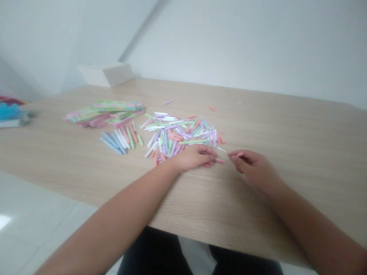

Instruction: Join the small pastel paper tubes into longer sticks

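My left hand [197,157] rests on the table at the near right edge of a loose pile of pastel pen parts [177,133]. Its fingers are closed on a thin pen part with a pink end [220,161], which points right. A short gap away, my right hand [255,166] pinches a small pink pen part [240,154] between thumb and fingers; most of it is hidden. Close to the left fingers lies a thin white piece [220,149]. The pile mixes white, lilac, green, blue and orange-pink pieces. Blur hides their finer details.
Left of the pile, thicker pens [120,138] lie in a row, with several pink and green boxes [117,110] behind. A white box [106,74] stands at the back wall. Stray pieces, one orange [211,108] and one lilac [168,102], lie beyond the pile.
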Available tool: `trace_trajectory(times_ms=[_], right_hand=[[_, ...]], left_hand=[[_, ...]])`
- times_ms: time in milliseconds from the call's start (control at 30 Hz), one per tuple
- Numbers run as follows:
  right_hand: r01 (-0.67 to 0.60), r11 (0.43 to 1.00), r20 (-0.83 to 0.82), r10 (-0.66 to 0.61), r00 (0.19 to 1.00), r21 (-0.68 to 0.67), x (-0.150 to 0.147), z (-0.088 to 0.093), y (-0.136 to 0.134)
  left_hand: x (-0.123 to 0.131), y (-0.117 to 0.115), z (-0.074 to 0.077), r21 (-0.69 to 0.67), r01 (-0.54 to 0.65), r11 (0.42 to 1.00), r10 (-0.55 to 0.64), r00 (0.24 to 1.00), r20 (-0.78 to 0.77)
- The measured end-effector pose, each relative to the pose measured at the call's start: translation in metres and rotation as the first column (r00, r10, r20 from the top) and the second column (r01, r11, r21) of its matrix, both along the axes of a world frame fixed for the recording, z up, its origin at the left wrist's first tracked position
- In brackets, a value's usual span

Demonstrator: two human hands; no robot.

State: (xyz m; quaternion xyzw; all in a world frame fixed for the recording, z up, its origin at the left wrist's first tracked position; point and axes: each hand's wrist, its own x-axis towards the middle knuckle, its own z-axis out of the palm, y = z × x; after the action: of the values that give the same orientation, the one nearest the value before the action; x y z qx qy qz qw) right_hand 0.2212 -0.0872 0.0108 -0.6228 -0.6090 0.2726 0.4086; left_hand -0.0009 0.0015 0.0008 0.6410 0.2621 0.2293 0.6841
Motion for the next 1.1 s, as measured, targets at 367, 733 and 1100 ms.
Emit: trace_trajectory(times_ms=[367,733,1100], right_hand=[[-0.119,0.993,-0.092,0.117,0.989,-0.019,0.004,-0.017,0.003],[-0.192,0.979,-0.186,0.177,0.967,-0.069,-0.002,-0.016,-0.007],[-0.290,0.956,-0.160,0.280,0.947,-0.045,-0.004,-0.021,-0.008]], left_hand=[[0.001,0.001,-0.003,-0.063,0.011,0.998,-0.008,0.999,0.051],[0.001,0.000,0.000,-0.030,0.010,1.000,-0.010,1.000,0.016],[0.001,0.001,-0.004,0.019,0.043,0.999,-0.043,0.998,0.054]])
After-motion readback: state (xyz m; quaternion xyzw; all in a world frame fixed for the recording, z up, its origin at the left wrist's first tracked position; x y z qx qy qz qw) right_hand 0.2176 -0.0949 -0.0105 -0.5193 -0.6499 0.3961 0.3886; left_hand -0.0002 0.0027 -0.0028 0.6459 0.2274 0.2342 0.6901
